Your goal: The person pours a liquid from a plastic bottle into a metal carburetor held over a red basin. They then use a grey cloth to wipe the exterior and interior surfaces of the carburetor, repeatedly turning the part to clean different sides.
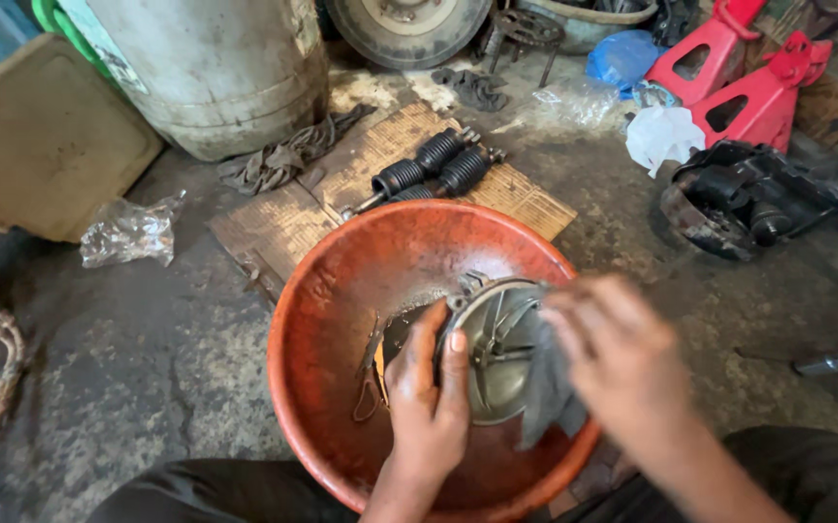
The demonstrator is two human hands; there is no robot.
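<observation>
Cloth (547, 392) meets round metal part (498, 351) over the orange basin (314, 320): left hand (429, 397), fingers clamped on the rim, props it upright; right hand (620, 356), blurred, fingers bunched on the rag. Best to brace firmly and wipe between the ribs.

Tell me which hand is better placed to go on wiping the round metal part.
Right hand: it already presses the grey rag against the round metal part. The left hand grips the part's edge, steadying it over the orange basin.
</observation>
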